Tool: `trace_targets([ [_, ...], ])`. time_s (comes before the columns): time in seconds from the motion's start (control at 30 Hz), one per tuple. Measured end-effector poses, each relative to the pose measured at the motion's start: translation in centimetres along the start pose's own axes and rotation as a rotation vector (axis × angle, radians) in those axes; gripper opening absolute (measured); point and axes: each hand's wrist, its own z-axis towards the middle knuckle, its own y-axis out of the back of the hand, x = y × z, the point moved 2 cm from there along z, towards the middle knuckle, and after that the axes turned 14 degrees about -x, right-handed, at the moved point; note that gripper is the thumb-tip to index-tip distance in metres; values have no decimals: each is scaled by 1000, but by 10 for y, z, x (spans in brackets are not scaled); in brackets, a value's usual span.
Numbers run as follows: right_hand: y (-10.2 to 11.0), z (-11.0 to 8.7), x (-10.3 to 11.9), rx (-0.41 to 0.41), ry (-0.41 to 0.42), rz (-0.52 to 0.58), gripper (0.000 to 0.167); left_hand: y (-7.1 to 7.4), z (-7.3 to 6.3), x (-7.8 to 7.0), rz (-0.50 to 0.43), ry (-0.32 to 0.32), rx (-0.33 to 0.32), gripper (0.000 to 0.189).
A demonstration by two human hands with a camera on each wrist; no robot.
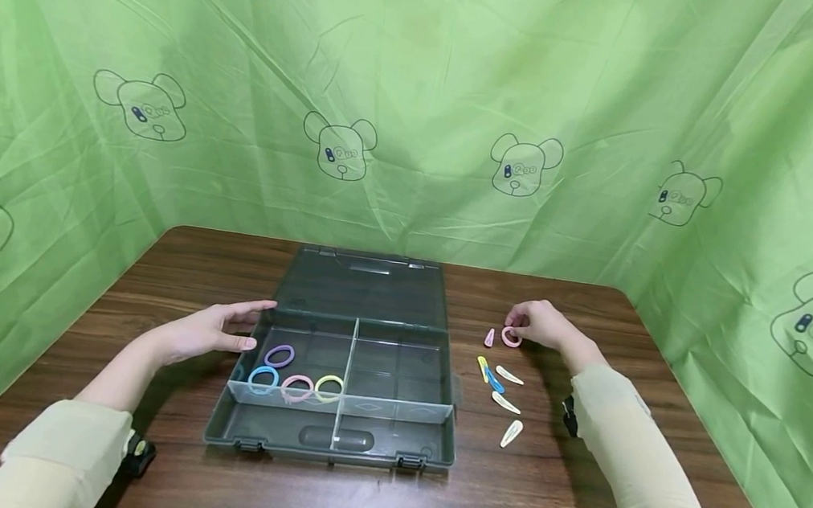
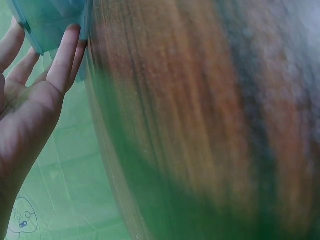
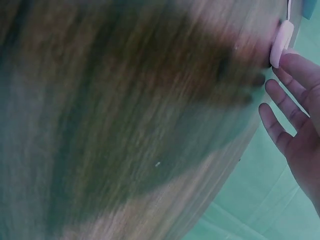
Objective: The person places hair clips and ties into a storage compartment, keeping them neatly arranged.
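In the head view my left hand (image 1: 207,333) touches the left side of a dark translucent divided box (image 1: 216,423), thumb and fingers spread. That box lies with its lid (image 1: 374,287) folded back. Purple (image 1: 268,357), blue (image 1: 262,393), pink (image 1: 283,389) and yellow (image 1: 327,401) hair ties sit in its rear left compartment. To the right of the box, my right hand (image 1: 545,324) pinches another pink hair tie (image 1: 509,345) between thumb and finger, at the tabletop. The right wrist view shows this pink hair tie (image 3: 282,44) edge-on at the fingertips.
Hair clips lie between the box and my right arm: a pink clip (image 1: 489,338), a yellow clip (image 1: 482,369), a blue clip (image 1: 494,381) and several pale clips (image 1: 511,433). Green cloth (image 1: 423,62) surrounds the wooden table (image 1: 326,505) at back and sides.
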Motion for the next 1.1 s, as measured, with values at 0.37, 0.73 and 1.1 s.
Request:
trace_targets([
  [0.37, 0, -2, 1, 7, -18, -11, 7, 0, -1, -3, 0, 3, 1, 67],
  [0.73, 0, -4, 1, -17, -41, -11, 5, 0, 0, -4, 7, 7, 0, 67],
  [1.1, 9, -1, 16, 30, -50, 20, 5, 0, -1, -3, 14, 15, -3, 67],
])
